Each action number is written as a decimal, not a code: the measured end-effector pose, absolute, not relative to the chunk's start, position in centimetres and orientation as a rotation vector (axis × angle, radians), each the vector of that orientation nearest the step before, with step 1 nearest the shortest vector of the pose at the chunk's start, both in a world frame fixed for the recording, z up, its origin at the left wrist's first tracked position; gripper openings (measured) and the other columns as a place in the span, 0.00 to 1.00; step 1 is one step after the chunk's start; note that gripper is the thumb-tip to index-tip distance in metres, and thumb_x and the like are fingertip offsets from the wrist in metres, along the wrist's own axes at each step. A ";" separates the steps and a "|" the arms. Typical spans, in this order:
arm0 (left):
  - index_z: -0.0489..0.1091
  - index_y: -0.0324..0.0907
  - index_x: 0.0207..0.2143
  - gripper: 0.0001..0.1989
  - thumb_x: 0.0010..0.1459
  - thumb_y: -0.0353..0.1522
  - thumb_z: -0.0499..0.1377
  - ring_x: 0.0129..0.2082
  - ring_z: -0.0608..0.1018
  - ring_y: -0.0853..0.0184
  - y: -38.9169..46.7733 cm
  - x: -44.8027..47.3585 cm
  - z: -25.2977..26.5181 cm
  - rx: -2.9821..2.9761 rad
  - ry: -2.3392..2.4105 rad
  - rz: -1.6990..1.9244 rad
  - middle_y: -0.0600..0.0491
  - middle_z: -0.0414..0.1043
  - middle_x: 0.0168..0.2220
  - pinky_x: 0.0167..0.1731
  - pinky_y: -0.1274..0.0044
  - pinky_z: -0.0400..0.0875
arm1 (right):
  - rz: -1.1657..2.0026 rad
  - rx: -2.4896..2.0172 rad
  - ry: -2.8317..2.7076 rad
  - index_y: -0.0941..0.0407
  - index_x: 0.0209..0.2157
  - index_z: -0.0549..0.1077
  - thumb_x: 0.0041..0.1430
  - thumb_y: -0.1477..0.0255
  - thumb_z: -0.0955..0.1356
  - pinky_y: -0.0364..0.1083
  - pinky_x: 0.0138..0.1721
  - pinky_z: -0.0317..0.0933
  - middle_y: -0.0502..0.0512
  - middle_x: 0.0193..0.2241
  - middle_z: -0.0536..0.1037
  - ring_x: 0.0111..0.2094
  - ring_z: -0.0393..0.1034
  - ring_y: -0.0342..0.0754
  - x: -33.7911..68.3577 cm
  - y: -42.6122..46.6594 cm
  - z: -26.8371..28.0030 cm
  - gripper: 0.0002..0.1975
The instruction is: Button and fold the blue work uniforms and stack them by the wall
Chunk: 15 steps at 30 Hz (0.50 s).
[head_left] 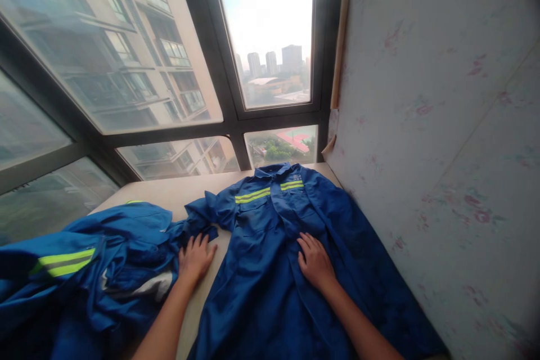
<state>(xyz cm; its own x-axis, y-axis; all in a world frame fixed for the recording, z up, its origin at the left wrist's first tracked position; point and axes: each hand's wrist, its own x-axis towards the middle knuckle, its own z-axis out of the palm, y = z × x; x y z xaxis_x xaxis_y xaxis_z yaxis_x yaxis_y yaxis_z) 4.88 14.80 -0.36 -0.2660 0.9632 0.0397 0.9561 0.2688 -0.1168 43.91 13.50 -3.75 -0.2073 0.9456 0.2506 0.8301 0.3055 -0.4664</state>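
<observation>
A blue work jacket [261, 259] with yellow-green and grey reflective stripes lies front up, its collar toward the window. My right hand [315, 261] rests on the jacket's front, fingers stretched out and lying on the cloth near the front placket. On the other side, my left hand [196, 257] is spread at the end of the jacket's bent sleeve [202, 216], its fingertips touching blue cloth. Left of that hand is a crumpled heap of blue clothing [122, 259] with a similar stripe and a patch of white lining showing. Neither hand grips anything visible.
The clothes lie on a pale ledge [169, 187] below dark-framed windows [234, 126]. A wall with flowered wallpaper [422, 140] closes off the right side, and its paper is peeling near the window corner. Buildings and trees show outside.
</observation>
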 end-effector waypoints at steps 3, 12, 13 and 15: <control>0.63 0.41 0.61 0.28 0.64 0.42 0.44 0.66 0.56 0.51 14.6 2.8 0.0 -1.804 -2.445 0.144 0.44 0.58 0.65 0.61 0.55 0.51 | 0.329 -1.575 -2.072 0.57 0.57 0.70 0.61 0.73 0.60 0.52 0.64 0.50 0.56 0.60 0.68 0.63 0.58 0.53 43.8 13.4 -3.7 0.24; 0.59 0.35 0.63 0.32 0.64 0.44 0.42 0.67 0.53 0.46 16.1 1.5 -0.7 -1.683 -2.537 0.174 0.41 0.54 0.66 0.60 0.54 0.51 | 0.363 -1.560 -2.071 0.58 0.57 0.70 0.60 0.74 0.60 0.53 0.64 0.50 0.57 0.61 0.67 0.63 0.57 0.54 43.9 13.6 -3.7 0.24; 0.59 0.34 0.63 0.32 0.65 0.43 0.41 0.67 0.52 0.46 16.1 1.8 -0.9 -1.668 -2.532 0.157 0.40 0.54 0.66 0.60 0.53 0.52 | 0.363 -1.554 -2.068 0.58 0.57 0.70 0.60 0.74 0.60 0.53 0.64 0.50 0.57 0.61 0.67 0.63 0.57 0.54 44.0 13.7 -3.8 0.24; 0.61 0.33 0.62 0.29 0.65 0.39 0.40 0.66 0.54 0.45 15.8 2.6 -1.2 -1.640 -2.484 0.078 0.39 0.56 0.65 0.59 0.53 0.54 | 0.366 -1.537 -2.061 0.58 0.57 0.70 0.60 0.75 0.60 0.54 0.64 0.50 0.57 0.61 0.67 0.63 0.57 0.54 44.0 13.7 -4.1 0.24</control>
